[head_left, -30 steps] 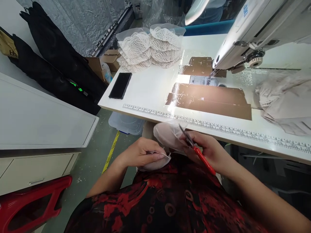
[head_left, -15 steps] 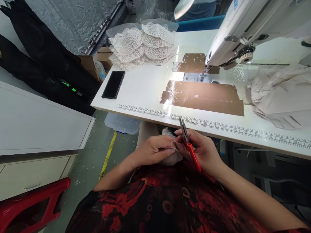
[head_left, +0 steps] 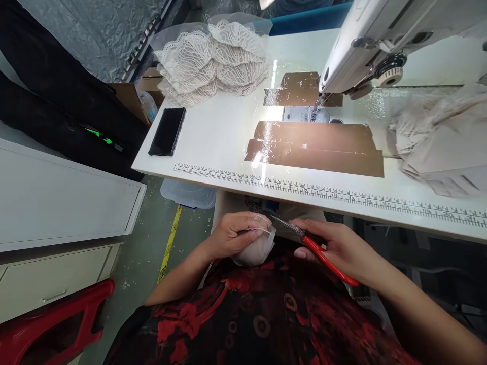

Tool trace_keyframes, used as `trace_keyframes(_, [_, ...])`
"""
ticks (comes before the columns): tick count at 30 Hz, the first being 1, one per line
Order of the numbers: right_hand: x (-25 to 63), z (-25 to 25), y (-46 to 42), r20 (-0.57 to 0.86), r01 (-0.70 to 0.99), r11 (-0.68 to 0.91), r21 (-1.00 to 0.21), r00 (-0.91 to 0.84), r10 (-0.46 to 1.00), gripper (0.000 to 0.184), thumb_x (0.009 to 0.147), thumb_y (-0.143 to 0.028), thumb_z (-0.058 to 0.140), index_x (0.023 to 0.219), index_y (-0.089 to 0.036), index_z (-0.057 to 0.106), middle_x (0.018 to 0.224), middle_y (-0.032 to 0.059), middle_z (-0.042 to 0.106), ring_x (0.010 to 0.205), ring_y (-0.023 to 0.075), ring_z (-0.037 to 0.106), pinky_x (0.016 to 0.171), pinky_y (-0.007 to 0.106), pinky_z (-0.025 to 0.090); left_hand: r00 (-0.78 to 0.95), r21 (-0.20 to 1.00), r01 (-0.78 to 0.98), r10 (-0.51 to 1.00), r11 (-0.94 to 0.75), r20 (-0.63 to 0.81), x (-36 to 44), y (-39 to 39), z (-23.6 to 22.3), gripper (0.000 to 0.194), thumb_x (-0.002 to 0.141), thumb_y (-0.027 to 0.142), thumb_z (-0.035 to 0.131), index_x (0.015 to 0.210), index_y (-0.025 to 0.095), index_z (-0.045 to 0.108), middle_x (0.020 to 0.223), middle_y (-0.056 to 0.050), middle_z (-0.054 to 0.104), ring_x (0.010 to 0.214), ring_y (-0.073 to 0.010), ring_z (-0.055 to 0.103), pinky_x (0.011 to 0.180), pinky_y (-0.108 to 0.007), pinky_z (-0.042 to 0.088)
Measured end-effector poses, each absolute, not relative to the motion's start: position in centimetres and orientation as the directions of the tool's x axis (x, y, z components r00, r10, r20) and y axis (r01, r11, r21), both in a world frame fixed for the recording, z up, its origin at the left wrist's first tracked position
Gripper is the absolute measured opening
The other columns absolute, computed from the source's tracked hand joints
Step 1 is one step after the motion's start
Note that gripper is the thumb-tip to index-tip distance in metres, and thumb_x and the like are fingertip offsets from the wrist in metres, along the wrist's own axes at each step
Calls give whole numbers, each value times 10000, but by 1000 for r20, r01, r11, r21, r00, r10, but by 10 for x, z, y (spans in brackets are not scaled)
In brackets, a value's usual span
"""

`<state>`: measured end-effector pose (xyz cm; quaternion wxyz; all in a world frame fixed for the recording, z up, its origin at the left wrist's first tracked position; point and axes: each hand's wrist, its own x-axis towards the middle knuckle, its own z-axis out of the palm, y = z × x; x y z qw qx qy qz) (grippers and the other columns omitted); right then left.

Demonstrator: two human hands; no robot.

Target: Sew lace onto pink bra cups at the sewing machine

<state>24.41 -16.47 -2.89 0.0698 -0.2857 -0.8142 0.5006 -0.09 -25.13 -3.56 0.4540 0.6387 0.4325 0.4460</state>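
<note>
My left hand (head_left: 236,234) pinches the upper edge of a pale, sheer fabric piece (head_left: 256,249) shaped like a cup, over my lap. To its right, my right hand (head_left: 338,246) holds scissors with red handles (head_left: 327,259). Their narrow metal blades point left, with the tips close to the fabric's edge; whether they touch it I cannot tell. The right thumb lies apart from the handle, below the blades. Part of the fabric is hidden behind the left fingers.
Ahead stands a white sewing table with a printed ruler (head_left: 304,190) along its front edge. On it are a sewing machine (head_left: 357,56), brown tape (head_left: 315,147), stacked lace pieces (head_left: 213,61), a phone (head_left: 167,132) and beige fabric (head_left: 449,147). A red stool (head_left: 57,324) is at lower left.
My right hand has moved right, away from the left hand, and the scissors have turned so their blades point left. More of the fabric piece shows in my left hand.
</note>
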Motion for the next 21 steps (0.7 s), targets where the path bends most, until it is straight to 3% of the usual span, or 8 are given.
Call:
trace_keyframes(5, [238,-28,-166,-209,439,393,-808,-838,505,361,801,-470,631,1099,-267,620,1001,42,702,903,239,661,767,330,531,224,959,183,959,-217,175,2,-250,-36,229,900,260,519,984,144,698,985,-119,705,933,-192,658,837,-302,515])
trace_keyframes(12, [230,-25,-167,-134,399,470,-788,-855,501,483,759,-506,662,1170,-262,593,1056,64,690,897,239,656,745,317,507,222,953,197,957,-229,184,5,-251,-35,229,899,232,518,1022,146,691,1009,-110,702,910,-180,661,814,-282,514])
trace_keyframes(21, [229,-23,-166,-156,383,424,-820,-864,479,375,794,-483,632,1073,-234,608,890,39,677,758,185,613,652,261,453,236,941,192,944,-280,232,8,-249,-36,204,884,172,537,1019,138,687,989,-111,709,923,-176,665,826,-277,519])
